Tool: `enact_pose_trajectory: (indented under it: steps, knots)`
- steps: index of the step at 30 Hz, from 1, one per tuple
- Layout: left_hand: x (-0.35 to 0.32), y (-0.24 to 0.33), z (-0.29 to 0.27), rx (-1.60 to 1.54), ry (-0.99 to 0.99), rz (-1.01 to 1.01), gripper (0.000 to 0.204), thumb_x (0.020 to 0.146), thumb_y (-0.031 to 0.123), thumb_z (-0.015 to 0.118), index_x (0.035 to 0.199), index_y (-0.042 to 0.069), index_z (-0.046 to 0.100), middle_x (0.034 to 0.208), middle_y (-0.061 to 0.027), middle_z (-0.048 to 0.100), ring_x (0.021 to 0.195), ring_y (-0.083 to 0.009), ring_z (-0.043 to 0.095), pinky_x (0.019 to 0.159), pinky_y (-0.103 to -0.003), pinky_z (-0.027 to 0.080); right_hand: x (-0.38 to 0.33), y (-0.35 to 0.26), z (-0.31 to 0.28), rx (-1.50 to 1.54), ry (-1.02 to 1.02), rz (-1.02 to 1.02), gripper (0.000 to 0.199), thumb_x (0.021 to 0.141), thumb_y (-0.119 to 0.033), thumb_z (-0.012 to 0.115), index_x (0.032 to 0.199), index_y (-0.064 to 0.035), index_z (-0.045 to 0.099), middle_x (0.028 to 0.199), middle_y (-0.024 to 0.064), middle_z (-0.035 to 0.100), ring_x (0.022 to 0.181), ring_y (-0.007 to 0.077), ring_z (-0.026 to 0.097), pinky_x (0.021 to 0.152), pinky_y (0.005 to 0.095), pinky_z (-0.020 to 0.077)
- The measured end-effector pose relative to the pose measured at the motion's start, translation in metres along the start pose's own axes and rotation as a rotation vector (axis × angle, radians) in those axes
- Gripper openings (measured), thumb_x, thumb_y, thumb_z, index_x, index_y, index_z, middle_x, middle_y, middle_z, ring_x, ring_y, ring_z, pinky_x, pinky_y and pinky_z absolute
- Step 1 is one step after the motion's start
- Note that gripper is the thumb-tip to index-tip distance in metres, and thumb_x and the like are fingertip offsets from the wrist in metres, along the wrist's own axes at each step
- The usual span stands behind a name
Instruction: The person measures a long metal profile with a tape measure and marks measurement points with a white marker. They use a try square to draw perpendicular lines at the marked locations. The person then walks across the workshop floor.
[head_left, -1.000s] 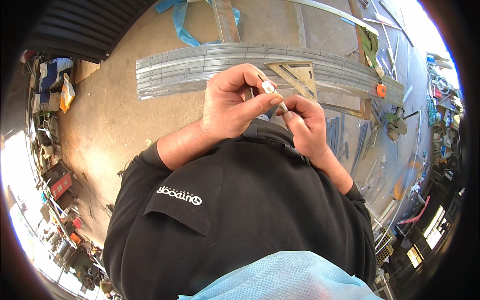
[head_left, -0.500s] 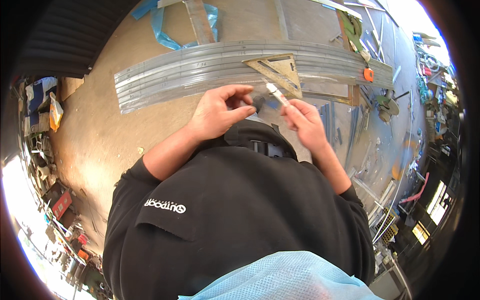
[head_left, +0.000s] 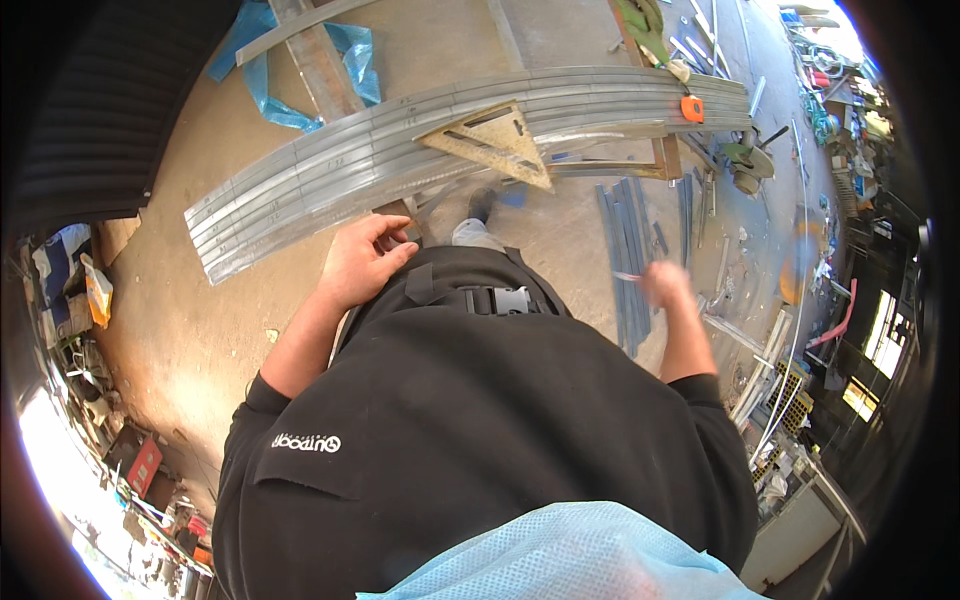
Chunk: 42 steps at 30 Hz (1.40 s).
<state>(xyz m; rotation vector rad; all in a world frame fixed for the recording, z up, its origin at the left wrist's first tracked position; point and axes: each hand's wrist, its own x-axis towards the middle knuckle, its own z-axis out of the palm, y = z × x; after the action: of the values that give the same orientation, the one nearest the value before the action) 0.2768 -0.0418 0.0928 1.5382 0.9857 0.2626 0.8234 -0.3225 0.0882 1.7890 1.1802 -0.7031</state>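
My left hand (head_left: 362,262) lies against my waist at the edge of my black jacket (head_left: 470,400). Its fingers are loosely bent and nothing shows in it. My right hand (head_left: 668,285) is out to the right of my body, blurred by motion, and closed on a small thin pale stick (head_left: 628,276) that pokes out to the left. On the floor ahead lies a long curved-looking bundle of grey metal profiles (head_left: 330,165) with a wooden triangular square (head_left: 490,140) on top of it.
An orange tape measure (head_left: 692,108) sits on the right end of the profiles. Several short grey metal strips (head_left: 625,230) lie on the concrete floor under my right hand. A blue plastic sheet (head_left: 262,75) is at the back left. Tools and clutter line the right side.
My hands were together in front of my chest on the small pale stick. They have parted: the left dropped to my waist, the right swung out to the right with the stick.
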Motion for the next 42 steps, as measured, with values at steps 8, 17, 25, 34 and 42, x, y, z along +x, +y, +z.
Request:
enact_pose_trajectory:
  steps: [8,17,25,34,42]
  knots:
    - [0.024,0.011,0.002,0.159,0.005,0.054,0.04,0.093,0.019,0.086,0.127,-0.001,0.077,0.101,-0.0102,0.078,0.083,-0.0208,0.071,0.079,-0.035,0.058,-0.063,0.023,-0.083,0.916,0.147,-0.031,0.04,0.109,-0.035,0.064,0.089,-0.0006,0.071,0.077,0.0063,0.062,0.075,0.0195,0.057,0.073,0.0412,0.0502]
    - [0.044,0.015,0.013,0.365,-0.06,0.316,0.037,0.09,0.022,0.086,0.121,0.005,0.075,0.102,-0.012,0.076,0.095,-0.0336,0.072,0.086,-0.043,0.058,-0.057,0.038,-0.008,1.323,0.426,0.087,0.03,0.104,-0.036,0.07,0.098,-0.0074,0.079,0.085,0.008,0.07,0.075,0.0254,0.065,0.069,0.0411,0.0504]
    - [0.033,0.009,0.002,0.389,-0.015,0.165,0.033,0.091,0.023,0.085,0.117,0.005,0.077,0.101,-0.0097,0.079,0.09,-0.0318,0.073,0.082,-0.044,0.059,0.008,-0.053,0.095,1.087,0.221,0.146,0.048,0.106,-0.046,0.063,0.101,-0.0017,0.083,0.1,0.0238,0.08,0.098,0.041,0.077,0.091,0.0507,0.058]
    - [0.037,0.02,-0.001,0.496,-0.063,0.432,0.032,0.09,0.023,0.086,0.116,0.006,0.077,0.097,-0.0084,0.077,0.094,-0.0315,0.073,0.086,-0.043,0.058,-0.161,0.06,-0.064,2.301,0.882,-0.648,0.026,0.107,-0.024,0.067,0.085,-0.0097,0.066,0.07,-0.006,0.049,0.062,0.0081,0.045,0.055,0.0279,0.0326]
    - [0.019,0.001,-0.005,0.458,-0.087,0.422,0.034,0.091,0.025,0.085,0.119,0.007,0.078,0.101,-0.0102,0.077,0.094,-0.0328,0.074,0.086,-0.044,0.059,-0.042,-0.122,0.099,1.912,0.268,0.354,0.041,0.109,-0.038,0.066,0.081,-0.0083,0.071,0.071,-0.0002,0.061,0.059,0.0117,0.053,0.052,0.032,0.0404]
